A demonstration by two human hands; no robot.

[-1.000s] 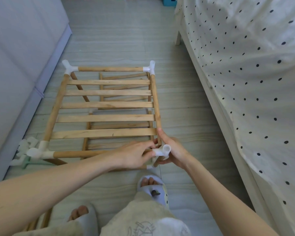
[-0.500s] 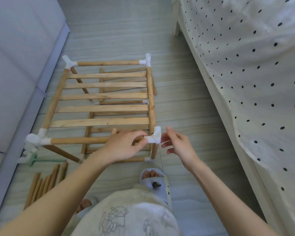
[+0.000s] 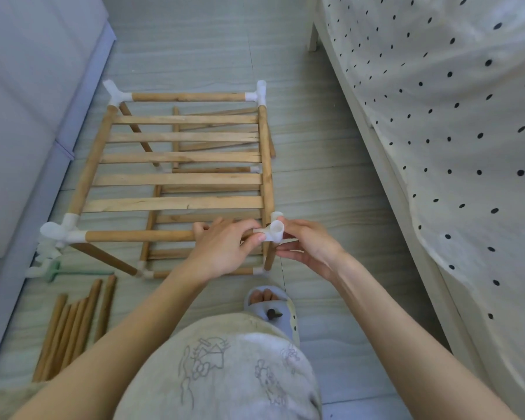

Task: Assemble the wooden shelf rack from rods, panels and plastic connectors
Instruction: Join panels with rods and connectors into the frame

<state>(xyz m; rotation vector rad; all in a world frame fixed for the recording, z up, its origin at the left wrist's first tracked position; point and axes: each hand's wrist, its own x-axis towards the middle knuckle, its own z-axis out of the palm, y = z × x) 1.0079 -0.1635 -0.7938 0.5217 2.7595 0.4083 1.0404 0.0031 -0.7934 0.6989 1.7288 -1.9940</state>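
A partly built wooden shelf rack (image 3: pixel 179 179) stands on the floor, its top tier made of flat slats between round rods with white plastic connectors at the corners. At the near right corner sits a white connector (image 3: pixel 275 233). My left hand (image 3: pixel 225 248) grips the front rod (image 3: pixel 140 236) beside it, thumb on the connector's left arm. My right hand (image 3: pixel 308 245) pinches the connector from the right. A lower tier shows through the slats.
Several loose rods (image 3: pixel 73 325) lie on the floor at the lower left, with spare white and green connectors (image 3: pixel 47 262) beside them. A grey cabinet (image 3: pixel 22 116) runs along the left. A bed with a dotted cover (image 3: pixel 437 147) fills the right. My slippered foot (image 3: pixel 270 307) is below the rack.
The near right connector now sits on the corner with its open socket up. My right hand, apart from it half a second ago, now pinches it. The view has pulled back.
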